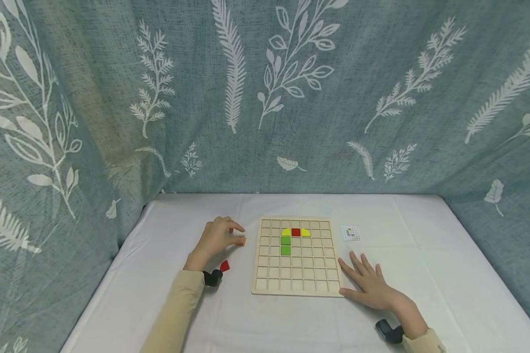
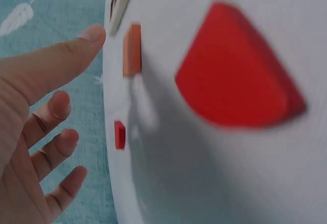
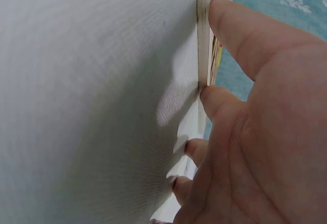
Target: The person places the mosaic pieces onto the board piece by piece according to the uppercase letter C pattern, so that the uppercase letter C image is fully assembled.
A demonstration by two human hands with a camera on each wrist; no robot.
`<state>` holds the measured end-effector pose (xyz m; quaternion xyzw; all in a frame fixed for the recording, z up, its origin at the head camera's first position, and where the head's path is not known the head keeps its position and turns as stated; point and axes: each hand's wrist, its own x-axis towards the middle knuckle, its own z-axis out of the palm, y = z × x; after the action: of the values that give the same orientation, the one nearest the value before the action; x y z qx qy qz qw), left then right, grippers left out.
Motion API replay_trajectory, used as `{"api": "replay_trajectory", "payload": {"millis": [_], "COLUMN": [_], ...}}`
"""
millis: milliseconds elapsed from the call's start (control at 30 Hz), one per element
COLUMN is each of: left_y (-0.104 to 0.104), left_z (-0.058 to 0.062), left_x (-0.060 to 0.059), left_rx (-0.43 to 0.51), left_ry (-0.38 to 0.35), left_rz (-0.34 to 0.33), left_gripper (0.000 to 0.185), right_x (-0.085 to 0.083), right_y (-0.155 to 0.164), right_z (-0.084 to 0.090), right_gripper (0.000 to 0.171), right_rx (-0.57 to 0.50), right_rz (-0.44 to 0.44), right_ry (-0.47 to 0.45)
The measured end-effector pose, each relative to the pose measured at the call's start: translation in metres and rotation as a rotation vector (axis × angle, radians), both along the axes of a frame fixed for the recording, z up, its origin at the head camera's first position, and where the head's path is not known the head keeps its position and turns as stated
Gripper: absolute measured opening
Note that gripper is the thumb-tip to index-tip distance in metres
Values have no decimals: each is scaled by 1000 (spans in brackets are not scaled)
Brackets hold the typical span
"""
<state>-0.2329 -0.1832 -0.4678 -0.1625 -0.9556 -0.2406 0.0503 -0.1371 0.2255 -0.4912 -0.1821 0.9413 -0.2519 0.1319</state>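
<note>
My left hand [image 1: 213, 240] hovers over the table left of the wooden grid board [image 1: 298, 275], thumb and fingers apart with nothing between them. Close by its thumb is an orange block [image 2: 132, 50]; a small red block [image 2: 119, 134] lies farther along. A red piece with one rounded edge [image 2: 235, 71] sits near the left wrist. Spread flat, my right hand [image 1: 368, 285] rests at the board's lower right, thumb and index fingertip touching its edge. On the board are a red square [image 1: 296, 232] between two yellow curved pieces [image 1: 306, 233], and two green squares [image 1: 285, 250] below the left one.
A small card with a printed coloured grid pattern [image 1: 350, 233] lies right of the board. White cloth [image 1: 300, 323] covers the table. Leaf-patterned blue-green fabric [image 1: 265, 157] hangs behind it. Black wrist devices [image 1: 212, 278] are strapped to both wrists.
</note>
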Motion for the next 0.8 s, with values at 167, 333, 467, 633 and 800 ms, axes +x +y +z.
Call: {"api": "replay_trajectory", "payload": {"millis": [167, 333, 467, 633, 800], "left_y": [-11, -20, -25, -31, -36], "left_z": [-4, -8, -11, -12, -15], "left_x": [-9, -16, -23, -30, -37], "left_rx": [-2, -3, -24, -48, -56], "left_ry": [-27, -26, 14, 21, -10], "left_rz": [4, 13, 20, 22, 34], "left_gripper": [26, 32, 34, 35, 34], "right_x": [-1, -1, -1, 0, 0], "right_y": [0, 0, -1, -1, -1], "right_z": [-1, 0, 1, 3, 3], "right_gripper": [74, 74, 75, 74, 74], "right_rx": [-2, 7, 18, 12, 5], "right_rz": [-1, -6, -11, -7, -5], "right_ry": [-12, -6, 5, 1, -7]}}
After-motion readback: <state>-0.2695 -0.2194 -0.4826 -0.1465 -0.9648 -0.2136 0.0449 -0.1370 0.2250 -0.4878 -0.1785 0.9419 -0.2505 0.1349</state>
